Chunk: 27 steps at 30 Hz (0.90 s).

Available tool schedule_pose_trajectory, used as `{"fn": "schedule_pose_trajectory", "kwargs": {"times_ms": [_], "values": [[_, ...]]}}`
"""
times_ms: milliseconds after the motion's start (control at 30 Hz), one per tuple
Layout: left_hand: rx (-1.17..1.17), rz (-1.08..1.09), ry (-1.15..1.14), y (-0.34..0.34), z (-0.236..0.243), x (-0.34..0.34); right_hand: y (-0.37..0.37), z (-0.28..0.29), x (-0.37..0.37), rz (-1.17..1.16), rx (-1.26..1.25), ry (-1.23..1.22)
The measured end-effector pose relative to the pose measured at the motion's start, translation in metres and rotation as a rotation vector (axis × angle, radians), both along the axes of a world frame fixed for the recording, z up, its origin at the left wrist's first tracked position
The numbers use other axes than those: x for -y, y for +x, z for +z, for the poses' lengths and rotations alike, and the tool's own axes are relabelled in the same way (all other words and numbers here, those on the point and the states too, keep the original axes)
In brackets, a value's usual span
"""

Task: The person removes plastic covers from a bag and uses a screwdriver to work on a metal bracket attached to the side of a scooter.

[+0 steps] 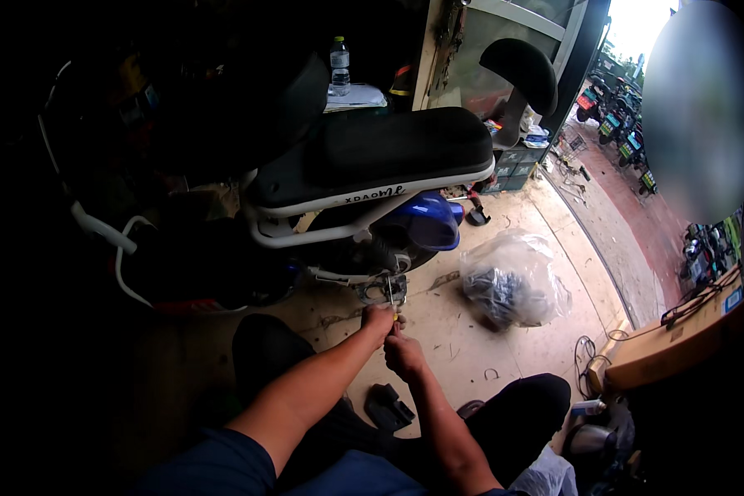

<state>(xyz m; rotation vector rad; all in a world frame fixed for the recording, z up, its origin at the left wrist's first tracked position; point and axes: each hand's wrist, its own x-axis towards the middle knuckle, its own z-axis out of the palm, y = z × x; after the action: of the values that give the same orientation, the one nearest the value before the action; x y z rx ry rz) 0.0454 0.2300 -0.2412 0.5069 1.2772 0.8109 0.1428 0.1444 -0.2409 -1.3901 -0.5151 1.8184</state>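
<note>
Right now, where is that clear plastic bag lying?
In the head view, the clear plastic bag lies on the concrete floor, right of the person's hands and just below and right of the scooter's blue rear fender.

Dim workshop interior, left side in deep shadow. Bare concrete floor [504, 331], stained and scuffed, lit by daylight from the far right. Glazed door frame [504, 33] at far centre. Beyond it, red brick pavement [636, 207] with a row of parked scooters [620, 124]. Stacked dark crates [517, 165] by the doorway. Clear plastic bag [512, 277] on the floor, centre right. Cardboard box [678, 339] at near right.
</note>
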Motion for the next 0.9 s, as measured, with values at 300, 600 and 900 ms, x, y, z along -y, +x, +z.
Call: {"fn": "schedule_pose_trajectory", "kwargs": {"times_ms": [300,600,900], "values": [[-0.078,-0.052,0.021,0.002,-0.001,-0.002,-0.019,0.000,0.005,-0.017,0.876,0.187],[0.053,-0.137,0.075,-0.003,0.001,-0.004,0.001,-0.012,0.046,-0.597,-0.957,-0.190],[-0.004,-0.154,0.037,-0.010,-0.005,-0.006,-0.022,0.014,0.047,-0.645,-0.882,-0.098]]}}
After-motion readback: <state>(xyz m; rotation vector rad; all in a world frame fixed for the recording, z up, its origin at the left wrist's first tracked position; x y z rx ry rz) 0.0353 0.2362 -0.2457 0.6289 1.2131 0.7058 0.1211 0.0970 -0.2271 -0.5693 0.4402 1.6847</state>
